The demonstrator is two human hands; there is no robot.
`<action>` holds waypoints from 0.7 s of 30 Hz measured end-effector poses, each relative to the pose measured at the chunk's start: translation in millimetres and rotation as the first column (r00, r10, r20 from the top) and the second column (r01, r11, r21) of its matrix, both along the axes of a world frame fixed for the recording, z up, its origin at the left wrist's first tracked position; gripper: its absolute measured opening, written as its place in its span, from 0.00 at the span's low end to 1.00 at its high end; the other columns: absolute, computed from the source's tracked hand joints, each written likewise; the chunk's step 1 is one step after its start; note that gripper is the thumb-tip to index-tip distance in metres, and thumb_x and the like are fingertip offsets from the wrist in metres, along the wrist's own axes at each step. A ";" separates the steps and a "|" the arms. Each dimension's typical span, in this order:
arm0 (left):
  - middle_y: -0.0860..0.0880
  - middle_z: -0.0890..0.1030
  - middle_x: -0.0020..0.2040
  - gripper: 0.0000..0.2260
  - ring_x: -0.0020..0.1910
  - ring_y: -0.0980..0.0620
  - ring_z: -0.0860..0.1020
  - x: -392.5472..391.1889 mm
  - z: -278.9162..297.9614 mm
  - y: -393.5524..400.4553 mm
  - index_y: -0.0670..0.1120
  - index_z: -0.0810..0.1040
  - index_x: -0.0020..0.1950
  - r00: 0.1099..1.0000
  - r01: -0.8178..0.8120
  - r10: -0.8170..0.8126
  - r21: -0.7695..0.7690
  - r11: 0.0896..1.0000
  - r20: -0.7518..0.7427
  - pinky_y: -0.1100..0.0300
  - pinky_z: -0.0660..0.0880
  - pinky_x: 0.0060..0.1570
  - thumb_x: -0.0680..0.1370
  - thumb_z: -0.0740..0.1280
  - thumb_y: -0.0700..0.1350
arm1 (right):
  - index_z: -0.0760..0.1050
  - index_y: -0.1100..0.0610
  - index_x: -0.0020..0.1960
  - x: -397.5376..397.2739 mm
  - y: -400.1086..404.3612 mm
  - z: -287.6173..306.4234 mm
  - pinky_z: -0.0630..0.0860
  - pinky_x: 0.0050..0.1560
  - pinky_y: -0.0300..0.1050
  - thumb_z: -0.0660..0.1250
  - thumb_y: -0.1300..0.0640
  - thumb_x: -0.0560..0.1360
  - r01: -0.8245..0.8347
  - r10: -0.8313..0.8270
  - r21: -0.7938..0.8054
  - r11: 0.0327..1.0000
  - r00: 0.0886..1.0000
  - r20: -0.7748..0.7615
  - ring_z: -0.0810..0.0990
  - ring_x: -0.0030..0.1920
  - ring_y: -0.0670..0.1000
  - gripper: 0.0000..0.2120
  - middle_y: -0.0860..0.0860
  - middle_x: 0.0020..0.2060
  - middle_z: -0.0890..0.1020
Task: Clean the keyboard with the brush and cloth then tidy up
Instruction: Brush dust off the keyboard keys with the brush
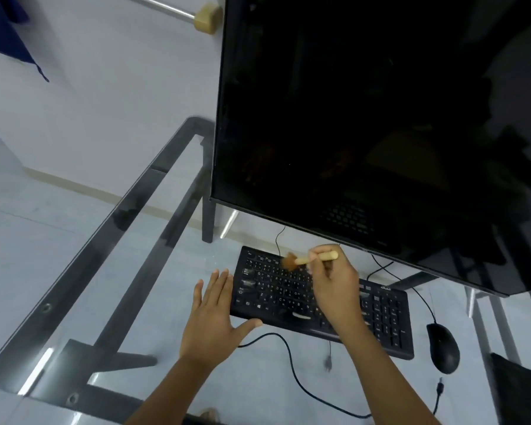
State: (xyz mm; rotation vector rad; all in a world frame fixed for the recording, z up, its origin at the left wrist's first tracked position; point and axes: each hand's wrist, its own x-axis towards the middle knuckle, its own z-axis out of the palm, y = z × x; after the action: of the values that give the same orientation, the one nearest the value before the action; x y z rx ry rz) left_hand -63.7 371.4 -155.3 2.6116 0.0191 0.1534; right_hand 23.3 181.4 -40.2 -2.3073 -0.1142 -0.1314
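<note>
A black keyboard (380, 314) lies on the glass desk (74, 286) in front of a dark monitor. My right hand (334, 286) grips a small wooden brush (307, 259); its brown bristles touch the upper left rows of keys. My left hand (212, 317) rests flat with fingers spread at the keyboard's left end, its thumb against the front edge. No cloth is in view.
A large black monitor (380, 118) looms over the keyboard's back. A black mouse (443, 346) sits to the right, with cables (292, 366) trailing across the glass. A dark object (518, 391) fills the lower right corner. The desk's metal frame shows through the glass on the left.
</note>
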 end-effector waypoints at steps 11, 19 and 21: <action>0.45 0.62 0.76 0.45 0.77 0.49 0.52 -3.1 0.0 0.0 0.41 0.59 0.76 0.999 -0.006 0.008 0.024 1.000 -0.050 0.47 0.47 0.74 0.72 0.56 0.74 | 0.75 0.52 0.45 -7.5 -1.7 0.2 0.80 0.36 0.45 0.64 0.57 0.78 -0.116 0.099 -0.085 0.990 0.978 -0.185 0.81 0.35 0.48 0.04 0.48 0.36 0.82; 0.45 0.61 0.76 0.47 0.77 0.51 0.50 -3.6 1.4 0.9 0.41 0.57 0.76 0.998 -0.005 0.005 0.008 1.000 -0.059 0.47 0.46 0.75 0.70 0.56 0.75 | 0.74 0.53 0.45 -10.8 -8.2 4.1 0.76 0.35 0.41 0.64 0.58 0.79 -0.062 0.051 -0.091 0.994 0.992 -0.114 0.80 0.34 0.47 0.04 0.46 0.35 0.81; 0.45 0.59 0.77 0.49 0.77 0.52 0.48 -0.6 4.3 -2.5 0.41 0.54 0.77 0.998 -0.032 0.029 -0.056 0.998 -0.056 0.47 0.42 0.75 0.69 0.57 0.76 | 0.74 0.53 0.46 -13.1 -12.6 6.0 0.73 0.33 0.41 0.64 0.60 0.78 0.003 -0.003 -0.038 0.999 1.000 0.019 0.78 0.34 0.48 0.04 0.47 0.37 0.80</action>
State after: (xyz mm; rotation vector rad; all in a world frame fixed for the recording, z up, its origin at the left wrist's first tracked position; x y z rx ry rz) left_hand -64.3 368.9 -151.0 2.5587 0.0818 0.0903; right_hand 10.1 168.8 -34.2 -2.3450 -0.1238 -0.1538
